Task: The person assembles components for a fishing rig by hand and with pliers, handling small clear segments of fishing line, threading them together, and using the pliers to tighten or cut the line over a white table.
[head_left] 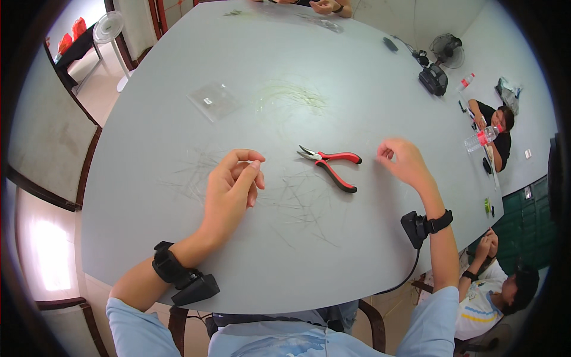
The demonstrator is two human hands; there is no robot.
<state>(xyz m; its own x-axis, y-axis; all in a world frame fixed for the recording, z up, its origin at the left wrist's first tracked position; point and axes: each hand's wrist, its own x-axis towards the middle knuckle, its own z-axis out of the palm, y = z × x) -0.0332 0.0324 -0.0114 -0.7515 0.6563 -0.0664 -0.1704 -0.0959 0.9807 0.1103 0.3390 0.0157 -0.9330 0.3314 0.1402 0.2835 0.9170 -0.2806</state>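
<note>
Thumb and forefinger pressed together, my left hand (232, 181) is closed above the table, left of the pliers. Whatever it pinches, if anything, is too fine to make out. My right hand (405, 162) hovers to the right of the pliers, its fingers curled in and slightly blurred; I cannot see what they hold. Between both hands lie bent-nose pliers (322, 159) with red and black handles, jaws apart and pointing left. Thin dark wire-like strands (297, 199) are scattered around and below my left hand. Farther off lies a loose bunch of pale yellow-green strands (297, 98).
A clear plastic bag (213, 102) lies on the grey table (148, 238) at the far left. Another person's hands (324, 6) are at the far edge. At the right are a black pouch (433, 80), a small fan (447, 50), a plastic bottle (480, 138) and two seated people.
</note>
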